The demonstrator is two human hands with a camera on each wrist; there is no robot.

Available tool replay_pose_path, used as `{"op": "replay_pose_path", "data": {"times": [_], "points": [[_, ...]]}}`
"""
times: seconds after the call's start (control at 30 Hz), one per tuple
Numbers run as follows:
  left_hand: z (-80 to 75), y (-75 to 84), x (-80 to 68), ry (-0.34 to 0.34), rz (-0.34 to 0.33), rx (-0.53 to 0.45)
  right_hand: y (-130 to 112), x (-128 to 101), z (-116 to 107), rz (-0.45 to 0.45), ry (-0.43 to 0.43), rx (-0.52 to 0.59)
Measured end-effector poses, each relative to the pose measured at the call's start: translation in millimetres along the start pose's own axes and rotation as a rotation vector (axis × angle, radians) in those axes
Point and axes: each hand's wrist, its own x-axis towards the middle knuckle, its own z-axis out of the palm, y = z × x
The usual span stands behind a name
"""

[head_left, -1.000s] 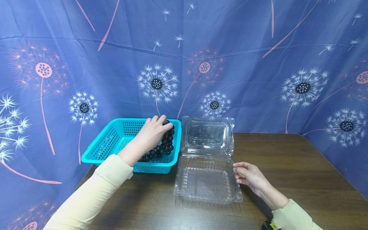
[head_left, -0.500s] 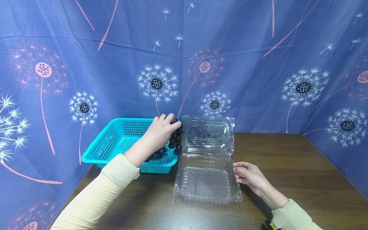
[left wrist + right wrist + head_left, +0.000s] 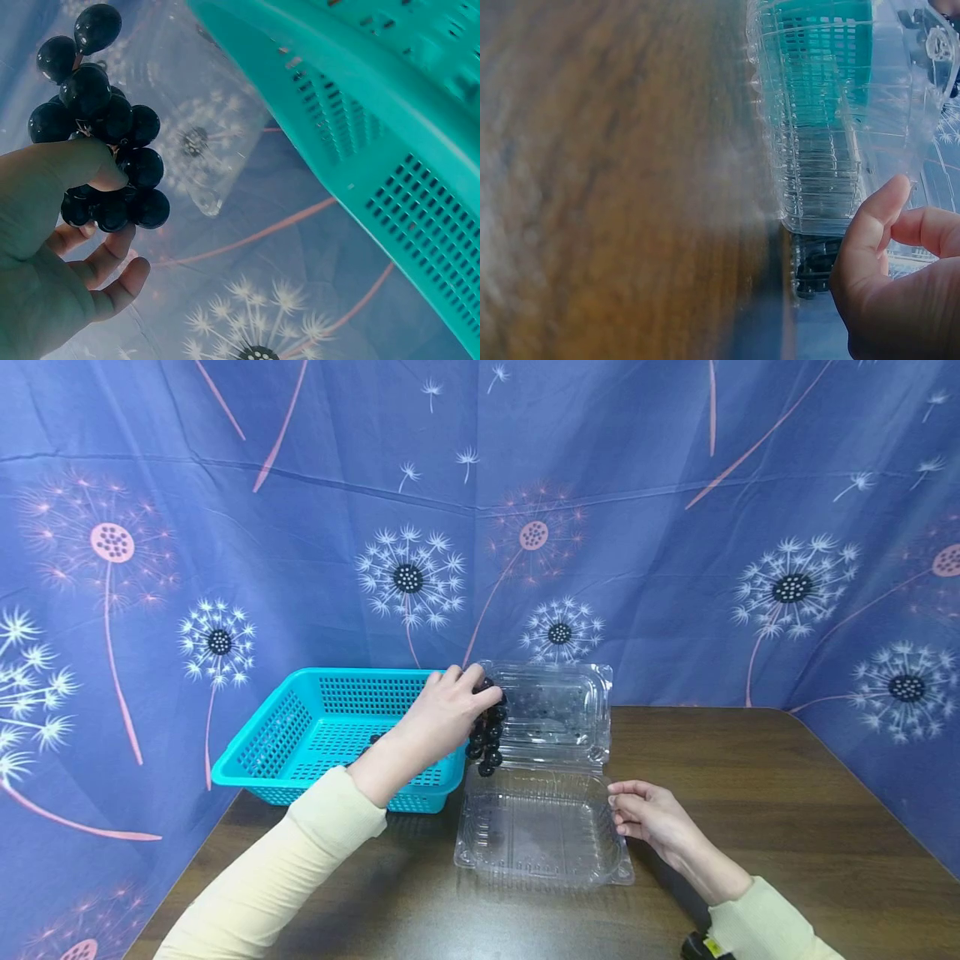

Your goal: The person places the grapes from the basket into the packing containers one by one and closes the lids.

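Note:
In the head view, a bunch of dark grapes (image 3: 491, 735) hangs from my left hand (image 3: 447, 710), over the right rim of a turquoise basket (image 3: 277, 739). The left wrist view shows my thumb and fingers gripping the grapes (image 3: 112, 116) from the side. A clear plastic clamshell container (image 3: 540, 839) lies right of the basket, its lid (image 3: 551, 706) folded up behind. My right hand (image 3: 660, 827) pinches the right edge of its base. In the right wrist view, thumb and forefinger meet at the container's (image 3: 817, 180) rim.
A few dark grapes (image 3: 374, 739) show in the basket, partly hidden behind my left arm. The brown wooden table (image 3: 750, 793) extends to the right. A blue dandelion-patterned cloth (image 3: 637, 568) hangs behind the table. A black strap (image 3: 701, 947) sits by my right sleeve.
My left hand has carried the grape bunch rightward out of the basket, to in front of the open lid. The right hand and container have stayed in place.

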Motion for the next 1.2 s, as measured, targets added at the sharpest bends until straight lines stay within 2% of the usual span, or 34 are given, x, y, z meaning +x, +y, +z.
{"op": "replay_pose_path", "data": {"times": [0.27, 0.63, 0.9, 1.2], "points": [[-2.0, 15.5, 6.7, -0.040, 0.025, -0.011, -1.2, 0.9, -0.4, -0.002, -0.004, -0.017], [8.4, 38.7, 13.7, -0.026, 0.055, -0.038, -4.1, 2.4, -3.4, 0.000, -0.023, -0.039], [15.3, 54.3, 17.6, -0.114, 0.049, -0.024, -5.8, 3.1, -4.1, -0.005, -0.021, -0.056], [24.8, 70.0, 21.0, -0.139, 0.067, -0.035, -4.2, 4.3, -5.0, -0.001, -0.010, -0.079]]}}
